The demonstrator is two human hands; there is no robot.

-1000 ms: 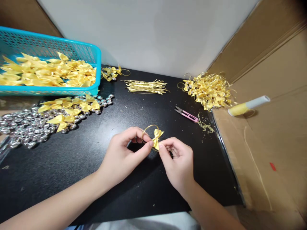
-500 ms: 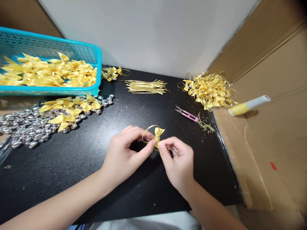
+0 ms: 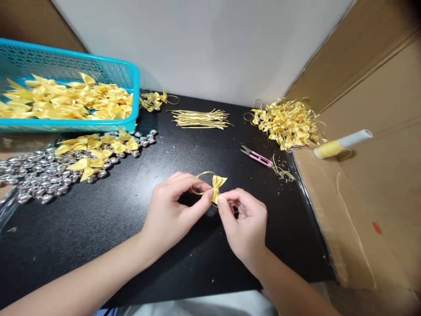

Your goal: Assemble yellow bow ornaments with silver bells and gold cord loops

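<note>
My left hand (image 3: 174, 206) is closed, with thumb and forefinger pinching a yellow ribbon bow (image 3: 217, 181) at its middle. A loop of thin gold cord (image 3: 201, 174) stands out from the bow, over the left fingertips. Against the bow's lower right side, my right hand (image 3: 245, 217) is closed in a pinch on the gold cord; a bit of cord shows behind its curled fingers. Both hands hover just above the black table (image 3: 158, 272). The fingertips partly hide the bow's knot and lower end.
At left, a blue basket (image 3: 136, 94) holds yellow bows. Silver heart-shaped beads (image 3: 49, 175) and loose bows lie before it. Gold cord lengths (image 3: 200, 119) lie at the back. Pink thread snips (image 3: 258, 157), cord scraps (image 3: 282, 171) and a finished-looking pile (image 3: 286, 123) are at right.
The gold cord loop has shifted slightly left and looks wider. Both hands keep nearly the same place and grip on the bow and cord.
</note>
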